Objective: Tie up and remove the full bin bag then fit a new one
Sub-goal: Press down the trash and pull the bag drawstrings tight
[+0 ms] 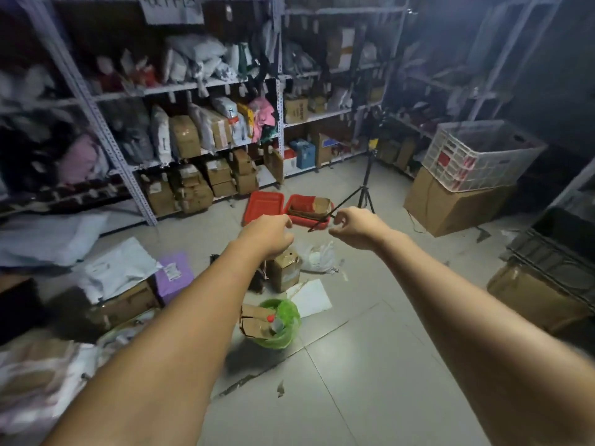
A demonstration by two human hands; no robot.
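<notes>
A small bin lined with a green bag stands on the tiled floor below my arms, stuffed with torn cardboard and a bottle with a red cap. Both arms reach forward above it. My left hand is loosely curled with the fingers bent down and nothing visible in it. My right hand is also loosely curled, thumb and fingers near each other, with nothing visible in it. The two hands are a short gap apart, well above the bin.
Metal shelving full of parcels lines the back and left. Two red trays, a tripod, a small cardboard box and a white bag lie on the floor beyond the bin. Boxes and a white crate stand at right.
</notes>
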